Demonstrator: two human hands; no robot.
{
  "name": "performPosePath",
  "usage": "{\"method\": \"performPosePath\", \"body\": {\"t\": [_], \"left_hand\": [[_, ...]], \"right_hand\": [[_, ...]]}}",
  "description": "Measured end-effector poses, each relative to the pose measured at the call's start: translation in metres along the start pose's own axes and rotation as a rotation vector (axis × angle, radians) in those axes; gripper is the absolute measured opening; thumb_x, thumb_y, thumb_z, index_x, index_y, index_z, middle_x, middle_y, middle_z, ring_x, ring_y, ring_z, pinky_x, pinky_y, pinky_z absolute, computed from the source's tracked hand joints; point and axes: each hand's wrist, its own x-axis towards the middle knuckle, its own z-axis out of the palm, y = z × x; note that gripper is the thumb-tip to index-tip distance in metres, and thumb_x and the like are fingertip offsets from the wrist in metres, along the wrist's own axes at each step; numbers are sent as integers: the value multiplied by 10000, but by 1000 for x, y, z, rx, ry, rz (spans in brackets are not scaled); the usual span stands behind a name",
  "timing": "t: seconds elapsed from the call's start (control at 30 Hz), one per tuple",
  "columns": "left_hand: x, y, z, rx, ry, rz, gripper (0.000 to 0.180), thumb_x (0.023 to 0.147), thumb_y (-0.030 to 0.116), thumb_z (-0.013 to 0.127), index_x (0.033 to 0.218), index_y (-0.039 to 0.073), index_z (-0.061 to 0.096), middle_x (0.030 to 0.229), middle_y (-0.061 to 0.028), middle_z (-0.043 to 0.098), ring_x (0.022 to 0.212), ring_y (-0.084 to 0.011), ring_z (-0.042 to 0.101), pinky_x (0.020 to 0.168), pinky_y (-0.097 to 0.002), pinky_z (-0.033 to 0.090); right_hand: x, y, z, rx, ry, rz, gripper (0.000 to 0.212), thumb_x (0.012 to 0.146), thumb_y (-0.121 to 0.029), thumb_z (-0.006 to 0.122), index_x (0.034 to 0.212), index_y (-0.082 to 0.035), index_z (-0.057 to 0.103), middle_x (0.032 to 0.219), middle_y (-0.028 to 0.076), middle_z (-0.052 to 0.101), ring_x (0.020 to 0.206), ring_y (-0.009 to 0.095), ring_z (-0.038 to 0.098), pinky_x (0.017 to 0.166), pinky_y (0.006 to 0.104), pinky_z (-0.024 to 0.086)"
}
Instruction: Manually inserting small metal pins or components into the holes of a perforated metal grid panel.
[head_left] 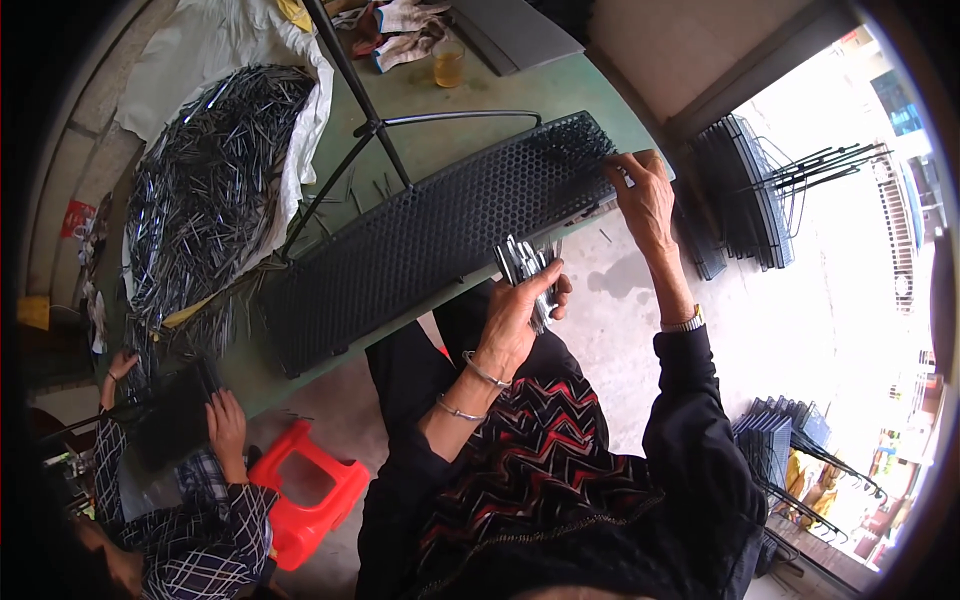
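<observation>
Gripping a bundle of short grey metal pins [527, 268], left hand [520, 315] closed around it, right hand [645, 195] fingertips pinched at the black perforated plastic panel [420, 240], green tabletop [450, 120] beneath.

Bundle of thin metal pins [527, 268]: silvery, short, straight; bunched roughly upright, slightly fanned at top; gripped in left hand [520, 315], just below near edge of panel.

Black perforated panel [440, 235]: long, narrow, covered in honeycomb holes; laid flat across green table, running diagonally from lower left to upper right; far right end touched by fingertips of right hand [643, 195]. Single pin possibly pinched there; too small to tell.
</observation>
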Motion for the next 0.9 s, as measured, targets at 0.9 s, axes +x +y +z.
{"method": "performPosePath", "body": {"t": [0.9], "left_hand": [[4,-7,4,55,48,-56,161,860,138,655,968,39,587,771,-91,636,653,-136,594,521,-252,460]], "right_hand": [[-13,5,7,346,150,200,51,868,-81,578,897,-41,566,742,129,601,672,268,601,624,365,466]]}}
